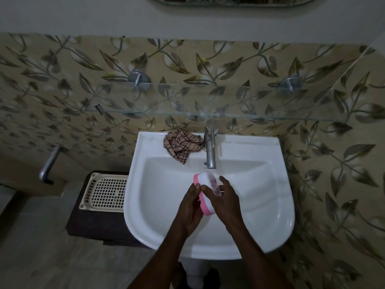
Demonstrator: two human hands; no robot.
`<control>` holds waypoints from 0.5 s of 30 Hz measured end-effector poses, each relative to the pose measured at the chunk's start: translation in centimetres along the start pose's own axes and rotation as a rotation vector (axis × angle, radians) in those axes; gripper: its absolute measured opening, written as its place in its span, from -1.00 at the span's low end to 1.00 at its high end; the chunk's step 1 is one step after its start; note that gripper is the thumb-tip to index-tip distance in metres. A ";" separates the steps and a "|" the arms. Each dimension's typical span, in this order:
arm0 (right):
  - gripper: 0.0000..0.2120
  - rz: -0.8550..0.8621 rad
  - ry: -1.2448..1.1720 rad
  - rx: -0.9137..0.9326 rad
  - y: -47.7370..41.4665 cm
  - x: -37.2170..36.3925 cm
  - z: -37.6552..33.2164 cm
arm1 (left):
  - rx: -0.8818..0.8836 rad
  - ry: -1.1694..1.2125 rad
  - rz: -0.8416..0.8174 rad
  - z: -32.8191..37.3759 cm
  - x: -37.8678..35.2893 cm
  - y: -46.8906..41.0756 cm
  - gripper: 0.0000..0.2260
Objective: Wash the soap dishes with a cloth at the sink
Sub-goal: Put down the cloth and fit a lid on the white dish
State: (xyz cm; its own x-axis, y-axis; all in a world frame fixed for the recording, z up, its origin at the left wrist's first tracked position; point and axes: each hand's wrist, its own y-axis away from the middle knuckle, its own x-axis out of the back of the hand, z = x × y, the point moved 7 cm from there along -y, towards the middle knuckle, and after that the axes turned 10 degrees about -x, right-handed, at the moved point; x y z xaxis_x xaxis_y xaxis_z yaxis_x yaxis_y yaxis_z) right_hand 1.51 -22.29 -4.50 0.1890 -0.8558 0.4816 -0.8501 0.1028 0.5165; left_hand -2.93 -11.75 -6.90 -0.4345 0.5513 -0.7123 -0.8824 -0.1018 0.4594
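My left hand (190, 207): I grip the soap dish from its left side, fingers curled under it and my thumb pressed on the pink edge.
My right hand (226, 197): I hold the same dish from the right, my fingers curved over its pale top and partly covering a purple print there.
Soap dish (206, 179): an oval one, pink below and white on top, held between both my hands above the middle of the basin, tilted with its far end pointing towards the spout. I cannot tell whether anything is inside it.
Cloth (181, 143): a crumpled pinkish checked cloth lies on the back ledge of the sink, just left of the tap, one corner hanging over the edge into the bowl. Neither of my hands touches it.
Sink (270, 147): a white ceramic wash basin fixed against the tiled wall.
Tap (210, 151): a steel pillar tap at the back centre, its spout ending just beyond the far end of the dish.
Glass shelf (208, 101): a clear shelf runs across the wall above the tap, carried on round metal brackets.
Left of the sink: a cream perforated plastic tray (106, 191) rests on a dark stand (93, 222), its right edge tucked under the rim.
Wall: beige leaf-patterned tiles (62, 90), with a metal pipe (49, 161) sticking out low on the left.
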 end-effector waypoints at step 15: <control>-0.46 -0.009 0.178 0.183 1.4 -2.1 -1.0 | 0.011 0.047 -0.067 0.3 -1.3 0.2 -0.34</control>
State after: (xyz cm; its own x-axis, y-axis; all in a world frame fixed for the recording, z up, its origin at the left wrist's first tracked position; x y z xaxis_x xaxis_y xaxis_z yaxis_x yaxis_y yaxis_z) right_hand 0.44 -19.87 -4.09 0.2668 -0.7517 0.6032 -0.9198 -0.0117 0.3923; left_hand -2.48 -12.24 -5.70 -0.3827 0.5169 -0.7657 -0.9078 -0.0563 0.4157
